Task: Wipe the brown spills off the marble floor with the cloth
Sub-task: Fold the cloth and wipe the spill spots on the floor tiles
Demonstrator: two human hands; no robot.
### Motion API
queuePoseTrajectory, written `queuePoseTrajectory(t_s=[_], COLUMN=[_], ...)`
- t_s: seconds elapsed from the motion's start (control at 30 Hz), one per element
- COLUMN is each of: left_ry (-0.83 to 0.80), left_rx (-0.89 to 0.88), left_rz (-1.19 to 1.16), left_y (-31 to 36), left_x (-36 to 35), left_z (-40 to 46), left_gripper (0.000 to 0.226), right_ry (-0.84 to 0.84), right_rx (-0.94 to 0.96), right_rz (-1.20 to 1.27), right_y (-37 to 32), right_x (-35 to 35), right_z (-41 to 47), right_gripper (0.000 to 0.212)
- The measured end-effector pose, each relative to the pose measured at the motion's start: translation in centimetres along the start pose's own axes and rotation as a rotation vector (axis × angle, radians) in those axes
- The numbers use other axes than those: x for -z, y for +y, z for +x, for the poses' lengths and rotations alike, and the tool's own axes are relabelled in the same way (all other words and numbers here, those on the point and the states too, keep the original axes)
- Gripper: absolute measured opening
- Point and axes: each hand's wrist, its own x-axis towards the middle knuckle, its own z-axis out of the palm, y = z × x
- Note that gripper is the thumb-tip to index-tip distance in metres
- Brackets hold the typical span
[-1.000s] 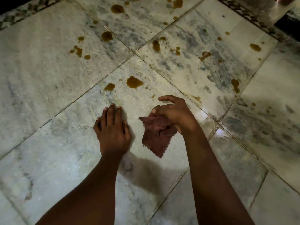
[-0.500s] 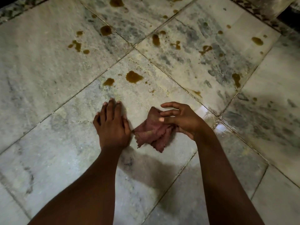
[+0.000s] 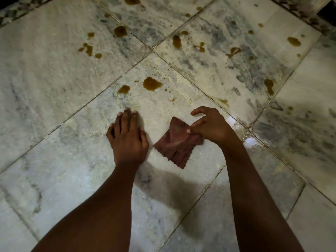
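A small dark red cloth (image 3: 177, 145) lies partly folded on the marble floor (image 3: 54, 84). My right hand (image 3: 211, 125) pinches its upper right part between thumb and fingers, the index finger lifted off. My left hand (image 3: 127, 137) rests flat on the floor just left of the cloth, fingers straight. A large brown spill (image 3: 151, 84) and a smaller one (image 3: 124, 89) lie on the same tile beyond my hands. Several more brown spills (image 3: 177, 41) dot the tiles farther away.
Dark grout lines (image 3: 183, 73) cross the floor diagonally. A dark patterned border strip (image 3: 298, 14) runs along the far right, and another (image 3: 16, 10) along the far left corner. A wet shiny patch (image 3: 251, 141) lies right of my right wrist.
My right hand has drawn the bunched cloth out to the right, away from my left hand, and the cloth now lies flatter. My left hand stays planted on the floor.
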Motion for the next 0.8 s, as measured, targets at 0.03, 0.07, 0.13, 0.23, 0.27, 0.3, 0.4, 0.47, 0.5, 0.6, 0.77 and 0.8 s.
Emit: queuePoseTrajectory(t_s=[0.03,0.07,0.13,0.23,0.27,0.3,0.4,0.47,0.5,0.6,0.77,0.8], left_ry=[0.000,-0.002,-0.005,-0.004,-0.007,-0.008,-0.013,-0.013,-0.015,-0.021,-0.027,-0.031], left_rx=[-0.003,-0.005,-0.006,-0.001,0.000,0.002,0.002,0.007,0.008,0.001,-0.002,-0.003], left_rz=[0.002,0.000,0.004,0.005,0.007,0.007,0.002,-0.001,-0.003,-0.003,-0.008,-0.011], left_y=[0.0,0.0,0.0,0.0,0.0,0.0,0.1,0.0,0.0,0.0,-0.3,-0.3], left_x=[0.0,-0.1,-0.2,-0.1,-0.2,-0.2,-0.2,-0.2,-0.1,-0.2,-0.6,-0.5], left_z=[0.1,0.1,0.1,0.0,0.0,0.0,0.1,0.1,0.1,0.2,0.1,0.1], left_gripper=[0.058,0.058,0.057,0.057,0.057,0.057,0.057,0.057,0.057,0.056,0.057,0.057], right_ry=[0.060,0.115,0.257,0.502,0.482,0.414,0.270,0.230,0.190,0.041,-0.028,0.064], right_rx=[0.012,0.036,0.130,0.343,0.326,0.259,0.106,0.156,0.192,0.205,0.147,0.161], right_rz=[-0.081,-0.161,-0.339,-0.429,-0.435,-0.443,-0.521,-0.506,-0.467,-0.309,-0.480,-0.387], right_y=[0.1,0.2,0.6,1.5,1.9,2.1,2.6,2.3,1.9,0.9,0.3,0.6], right_x=[-0.3,-0.7,-2.2,-4.8,-5.5,-6.3,-7.8,-7.6,-7.2,-4.5,-2.6,-2.9], right_z=[0.2,0.2,-0.7,-3.4,-4.2,-4.9,-5.7,-5.5,-5.4,-5.6,-5.7,-5.2], right_gripper=[0.057,0.056,0.047,0.021,0.021,0.025,0.033,0.019,0.013,0.012,0.024,0.026])
